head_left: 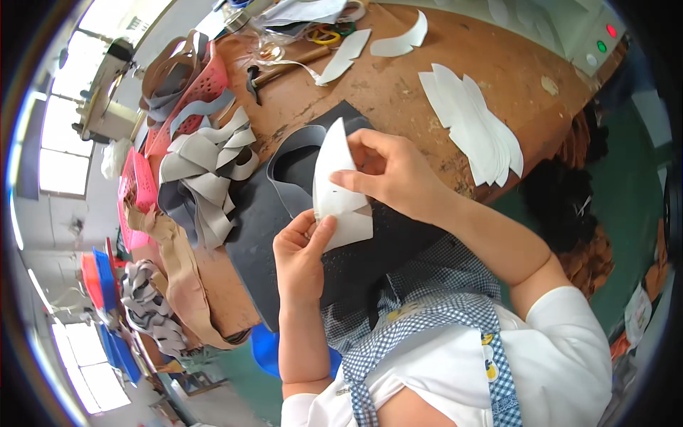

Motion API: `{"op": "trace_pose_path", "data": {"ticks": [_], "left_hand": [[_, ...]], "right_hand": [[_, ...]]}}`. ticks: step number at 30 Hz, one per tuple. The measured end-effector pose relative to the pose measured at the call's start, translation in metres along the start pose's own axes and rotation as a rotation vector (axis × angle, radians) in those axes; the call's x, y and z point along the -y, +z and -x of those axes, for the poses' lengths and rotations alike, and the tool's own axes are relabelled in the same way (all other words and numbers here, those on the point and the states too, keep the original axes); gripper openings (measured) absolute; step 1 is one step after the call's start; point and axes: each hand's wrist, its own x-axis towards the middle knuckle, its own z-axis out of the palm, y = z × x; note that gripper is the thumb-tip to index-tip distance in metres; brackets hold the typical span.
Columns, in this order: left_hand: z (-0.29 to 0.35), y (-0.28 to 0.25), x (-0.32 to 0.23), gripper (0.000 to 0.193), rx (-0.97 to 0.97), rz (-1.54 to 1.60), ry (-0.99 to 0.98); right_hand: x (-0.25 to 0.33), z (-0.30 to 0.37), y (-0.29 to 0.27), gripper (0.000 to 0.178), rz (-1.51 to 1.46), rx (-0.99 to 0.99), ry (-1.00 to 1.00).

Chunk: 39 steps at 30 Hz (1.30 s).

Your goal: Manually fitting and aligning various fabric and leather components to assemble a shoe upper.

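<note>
One white piece (330,153) is held above the black mat (249,242) on the table (391,85). The left hand (299,252) pinches its lower end, nearly closed; the right hand (402,174) lays a thumb on its face, fingers curled behind. I'd keep both pinches light and the edges even, lest it crease.
</note>
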Motion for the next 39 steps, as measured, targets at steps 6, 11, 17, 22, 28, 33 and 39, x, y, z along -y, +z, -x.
{"op": "trace_pose_path", "data": {"ticks": [6,11,17,22,28,33,39], "left_hand": [[0.005,-0.011,0.002,0.029,-0.056,0.026,-0.022],[0.008,-0.015,0.002,0.03,-0.045,0.023,-0.016],[0.007,-0.014,-0.003,0.032,-0.01,0.047,-0.021],[0.004,-0.013,-0.002,0.033,0.005,0.007,-0.047],[0.003,-0.016,0.0,0.032,0.001,0.014,-0.05],[0.005,-0.014,-0.003,0.034,0.02,0.019,-0.03],[0.008,-0.012,-0.002,0.037,0.049,-0.049,-0.018]], "right_hand": [[-0.016,-0.005,0.012,0.03,-0.148,0.058,0.016],[-0.018,-0.004,0.015,0.028,-0.137,0.052,0.038],[-0.021,0.001,0.021,0.027,-0.147,0.02,0.05],[-0.015,0.006,0.029,0.027,-0.11,-0.001,0.023],[-0.013,0.005,0.031,0.028,-0.123,0.004,-0.019],[-0.014,0.004,0.031,0.029,-0.103,0.016,-0.017],[-0.018,-0.002,0.023,0.035,-0.094,0.027,-0.018]]}}
